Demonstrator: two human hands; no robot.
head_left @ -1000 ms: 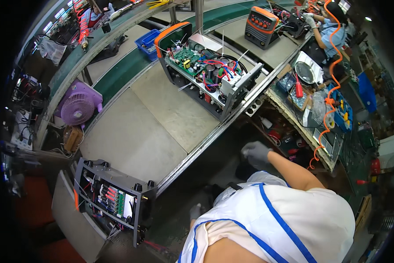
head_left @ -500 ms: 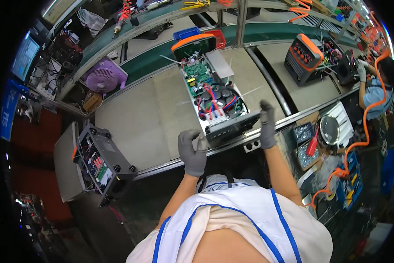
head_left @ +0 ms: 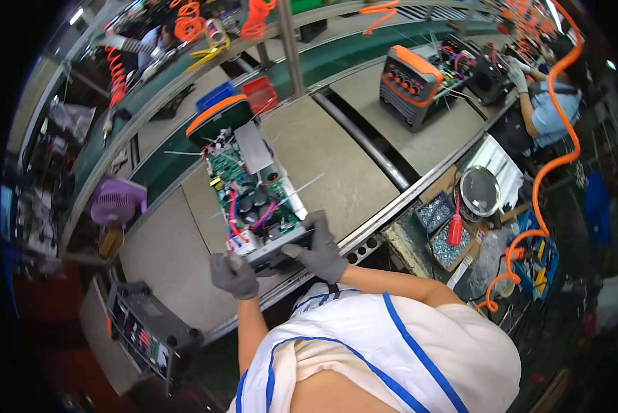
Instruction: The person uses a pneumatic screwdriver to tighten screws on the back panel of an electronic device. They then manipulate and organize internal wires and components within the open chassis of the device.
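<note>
In front of me an opened machine chassis [head_left: 257,189] lies on the bench, with green circuit boards, black cylindrical parts and red and blue wires. Its far end has an orange-rimmed dark panel [head_left: 219,118], and a dark end panel [head_left: 276,252] is nearest me. My left hand [head_left: 234,275], in a grey glove, is closed at the left end of that near panel. My right hand [head_left: 319,249], gloved alike, grips its right end, thumb on the near face and fingers over the edge. White cable ties stick out from the chassis sides.
Another open machine [head_left: 150,327] stands at lower left, near a purple fan [head_left: 116,201]. An orange-fronted machine [head_left: 412,86] is at right, where a co-worker's gloved hands [head_left: 517,72] work. Screw boxes [head_left: 450,248], a red screwdriver [head_left: 454,228] and an orange coiled hose [head_left: 544,179] are nearer.
My view has turned, shifting the bench leftward. Both hands, earlier apart from the near panel with fingers raised, have come onto its ends and closed there.
</note>
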